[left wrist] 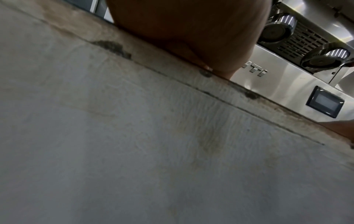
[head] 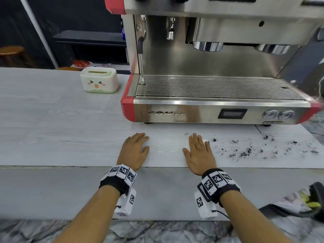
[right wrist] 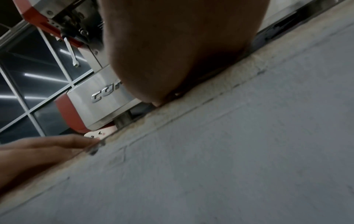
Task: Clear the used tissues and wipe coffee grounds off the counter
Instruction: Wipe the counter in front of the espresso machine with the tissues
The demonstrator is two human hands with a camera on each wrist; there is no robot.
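In the head view both hands lie flat on the pale wood-grain counter, just in front of the espresso machine. My left hand rests palm down on bare counter with nothing under it. Straight fingers of my right hand press a white tissue, which shows only at the hand's left and right edges. Dark coffee grounds are scattered over the counter to the right of that hand. The wrist views show only the heel of each palm at the counter edge.
A steel and red espresso machine stands close behind the hands. A white tissue box with a cartoon face sits at the back left. A bin with a bag and rubbish is below the counter at the lower right.
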